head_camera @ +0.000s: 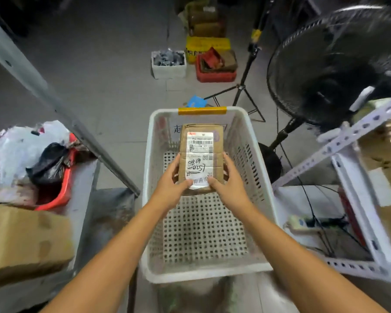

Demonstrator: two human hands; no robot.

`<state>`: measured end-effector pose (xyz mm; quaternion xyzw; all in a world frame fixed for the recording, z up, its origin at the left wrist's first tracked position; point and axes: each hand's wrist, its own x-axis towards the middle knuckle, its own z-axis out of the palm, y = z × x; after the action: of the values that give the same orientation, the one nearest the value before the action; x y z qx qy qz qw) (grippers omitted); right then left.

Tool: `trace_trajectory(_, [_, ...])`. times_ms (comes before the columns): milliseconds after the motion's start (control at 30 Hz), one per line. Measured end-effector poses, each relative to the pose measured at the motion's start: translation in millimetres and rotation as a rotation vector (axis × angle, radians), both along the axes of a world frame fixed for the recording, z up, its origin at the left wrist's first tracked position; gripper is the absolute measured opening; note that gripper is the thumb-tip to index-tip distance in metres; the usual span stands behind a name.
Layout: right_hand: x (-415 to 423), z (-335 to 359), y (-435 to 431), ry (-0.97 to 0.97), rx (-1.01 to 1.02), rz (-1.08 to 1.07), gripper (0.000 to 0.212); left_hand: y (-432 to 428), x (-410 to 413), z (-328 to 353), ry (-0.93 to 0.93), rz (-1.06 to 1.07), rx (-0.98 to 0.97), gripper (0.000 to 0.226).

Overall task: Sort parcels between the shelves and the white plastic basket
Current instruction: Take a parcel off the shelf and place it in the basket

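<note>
A small brown cardboard parcel (201,152) with a white shipping label and handwritten numbers is held over the far half of the white plastic basket (253,177). My left hand (172,184) grips its near left edge, thumb on the label. My right hand (228,184) grips its near right edge, thumb on top. The basket's perforated floor shows bare below the parcel. A yellow tape strip marks the basket's far rim.
Left, a grey shelf (81,177) holds a large cardboard box (25,240), plastic bags and a red bin (61,190). Right, a white metal shelf (348,222) holds cables and a brown box. A black fan (334,71), a tripod (244,86) and floor crates stand beyond.
</note>
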<state>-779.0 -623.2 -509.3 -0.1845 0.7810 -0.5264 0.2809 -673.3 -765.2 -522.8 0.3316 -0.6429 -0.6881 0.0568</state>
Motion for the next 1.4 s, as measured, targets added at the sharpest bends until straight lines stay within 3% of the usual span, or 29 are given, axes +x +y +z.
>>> trace_trajectory(433, [-107.3,-241.9,-102.0,-0.161,0.064,0.135,0.078,-84.5,-89.3,-236.9,-0.171,0.206,0.099,0.091])
trace_trajectory(767, [-122.8,-331.8,-147.3,-0.168,0.103,0.173,0.079,-115.2,-107.2,-316.5,-0.227,0.283,0.12,0.088])
trace_trajectory(1133, [-129.9,-335.7,-155.8,-0.138,0.257,0.283,0.075,-121.7,-115.0,-315.6,-0.363,0.257,0.042,0.084])
trace_trajectory(1267, [-147.2,-279.5,-144.2,-0.019,0.498,0.419,0.061,-115.5,-115.0,-264.1,-0.517,0.039,-0.159,0.059])
trace_trajectory(1400, [-159.2,-186.3,-122.3,0.061,0.654,0.426,0.057,-114.6,-108.8,-181.7,-0.572,-0.166,-0.359,0.053])
